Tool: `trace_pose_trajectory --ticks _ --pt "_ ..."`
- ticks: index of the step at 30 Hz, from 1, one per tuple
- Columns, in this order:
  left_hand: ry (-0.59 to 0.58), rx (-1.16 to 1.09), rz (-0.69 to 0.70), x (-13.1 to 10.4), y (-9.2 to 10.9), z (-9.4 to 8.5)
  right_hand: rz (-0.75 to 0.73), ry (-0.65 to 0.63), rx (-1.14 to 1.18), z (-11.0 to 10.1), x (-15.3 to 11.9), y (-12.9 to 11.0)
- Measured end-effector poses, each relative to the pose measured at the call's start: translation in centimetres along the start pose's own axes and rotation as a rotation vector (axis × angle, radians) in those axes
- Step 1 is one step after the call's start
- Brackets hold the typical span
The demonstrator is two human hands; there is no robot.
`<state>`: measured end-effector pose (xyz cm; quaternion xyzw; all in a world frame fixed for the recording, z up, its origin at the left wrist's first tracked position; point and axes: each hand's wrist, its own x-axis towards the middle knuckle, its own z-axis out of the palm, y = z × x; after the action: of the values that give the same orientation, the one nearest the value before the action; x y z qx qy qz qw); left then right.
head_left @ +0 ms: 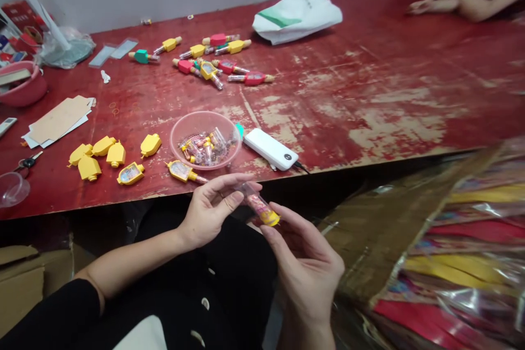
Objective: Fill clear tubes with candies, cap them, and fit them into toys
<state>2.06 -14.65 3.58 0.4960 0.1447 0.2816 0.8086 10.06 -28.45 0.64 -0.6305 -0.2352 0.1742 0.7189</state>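
Between my two hands, in front of the table edge, is a small clear tube [258, 205] with pink bits inside and a yellow cap. My left hand [211, 208] pinches its clear upper end. The fingertips of my right hand [305, 254] grip the yellow-capped end. Just beyond, on the table, a pink bowl [177, 147] holds several similar tubes. Beside it lies a yellow plastic piece [180, 170] with a picture window and a tube sticking out. Several yellow plastic cases [116, 154] lie left of the bowl.
A white power bank [270, 149] with a cable lies right of the bowl. Assembled red, yellow and green pieces [208, 70] lie farther back, near a white bag [297, 15]. Cardboard sheets [61, 119] and a pink basin [24, 87] are left. Another person's arm [467, 3] rests at far right.
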Motion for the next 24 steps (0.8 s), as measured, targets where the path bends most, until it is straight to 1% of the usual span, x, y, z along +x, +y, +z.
trace_pose_trajectory --ticks 5,9,12,16,18,20,22,24 --pt "-0.039 -0.008 0.005 -0.8 0.0 1.0 -0.125 0.044 -0.035 -0.9 -0.9 -0.1" --pt "-0.058 0.028 -0.007 -1.1 0.1 1.2 -0.250 0.009 -0.082 -1.6 -0.7 -0.7" --pt "-0.034 0.029 -0.073 -1.6 0.3 1.2 -0.297 -0.028 -0.095 -1.8 -0.4 -1.2" --pt "0.078 0.069 -0.204 -2.1 0.6 0.8 -0.314 -0.093 -0.083 -0.8 -0.5 -1.3" --pt "0.131 0.091 -0.233 -1.8 0.6 0.2 -0.329 -0.054 -0.086 0.0 -0.5 -1.1" --pt "0.158 0.100 -0.245 -1.2 0.6 -0.4 -0.352 0.018 -0.098 0.9 -0.3 -0.8" --pt "0.159 0.099 -0.261 -0.7 0.5 -0.8 -0.367 0.070 -0.105 1.5 -0.3 -0.6" --pt "0.154 0.095 -0.271 -0.4 0.5 -0.9 -0.361 0.086 -0.109 1.9 -0.3 -0.6"
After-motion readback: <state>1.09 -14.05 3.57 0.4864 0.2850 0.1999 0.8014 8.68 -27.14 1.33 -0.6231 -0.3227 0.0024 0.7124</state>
